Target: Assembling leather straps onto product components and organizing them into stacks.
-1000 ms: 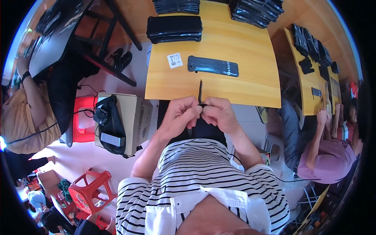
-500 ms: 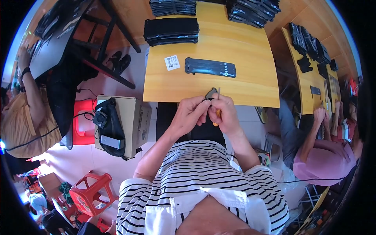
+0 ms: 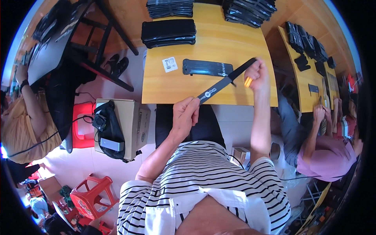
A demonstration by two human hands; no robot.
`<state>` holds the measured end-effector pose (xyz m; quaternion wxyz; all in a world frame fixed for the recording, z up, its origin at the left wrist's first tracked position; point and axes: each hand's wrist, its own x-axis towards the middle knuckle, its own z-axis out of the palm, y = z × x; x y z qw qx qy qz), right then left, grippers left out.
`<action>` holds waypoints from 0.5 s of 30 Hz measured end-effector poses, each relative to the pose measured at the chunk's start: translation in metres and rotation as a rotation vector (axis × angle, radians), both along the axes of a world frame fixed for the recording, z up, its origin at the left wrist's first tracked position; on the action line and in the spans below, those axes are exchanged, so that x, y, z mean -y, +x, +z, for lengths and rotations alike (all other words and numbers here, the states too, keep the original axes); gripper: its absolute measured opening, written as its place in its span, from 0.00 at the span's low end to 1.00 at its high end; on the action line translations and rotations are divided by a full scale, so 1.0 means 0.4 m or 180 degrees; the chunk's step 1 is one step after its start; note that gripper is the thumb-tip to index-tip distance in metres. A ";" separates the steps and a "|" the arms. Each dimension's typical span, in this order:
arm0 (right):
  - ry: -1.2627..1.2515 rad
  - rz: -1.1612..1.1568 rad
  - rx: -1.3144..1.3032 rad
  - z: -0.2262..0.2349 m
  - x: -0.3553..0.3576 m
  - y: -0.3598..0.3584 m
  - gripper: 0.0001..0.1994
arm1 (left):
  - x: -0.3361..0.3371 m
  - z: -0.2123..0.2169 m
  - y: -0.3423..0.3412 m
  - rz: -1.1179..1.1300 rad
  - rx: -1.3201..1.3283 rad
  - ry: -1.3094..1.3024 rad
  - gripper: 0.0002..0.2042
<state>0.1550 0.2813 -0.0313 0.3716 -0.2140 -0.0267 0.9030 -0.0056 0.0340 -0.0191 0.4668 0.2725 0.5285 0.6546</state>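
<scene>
My left hand (image 3: 185, 116) is closed on the lower end of a black strap (image 3: 219, 87) with pale printing. My right hand (image 3: 257, 73) grips its upper end, so the strap stretches slantwise between them above the table's near part. A yellow-handled tool (image 3: 248, 82), its kind hidden by the fingers, is also in my right hand. Beyond the strap, a flat dark piece (image 3: 205, 67) with a row of pale spots lies on the table, partly behind the strap. Left of it rests a white printed label sheet (image 3: 170, 64).
Black stacks (image 3: 168, 32) stand at the yellow table's (image 3: 235, 43) back left, more bundles (image 3: 249, 12) at its back right. A cardboard box (image 3: 135, 125) bearing a black bag (image 3: 111, 129) is at my left. People work at tables on either side; a red stool (image 3: 92, 196) stands behind.
My hands have moved apart, the right one up and to the right. The strap, bunched between my fingers before, is now drawn out long. The yellow-handled tool has moved with my right hand.
</scene>
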 end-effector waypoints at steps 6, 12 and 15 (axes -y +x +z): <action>0.0401 -0.0623 0.0274 0.078 -0.249 0.053 0.13 | 0.047 0.006 -0.018 0.0160 0.0273 0.0171 0.18; 0.0763 -0.1383 -0.0236 0.120 -0.416 0.162 0.11 | 0.128 0.017 -0.061 0.0600 0.0327 0.0503 0.19; 0.1597 -0.1458 0.0110 0.180 -0.369 0.212 0.10 | 0.168 -0.014 -0.132 0.1004 0.0393 0.0416 0.18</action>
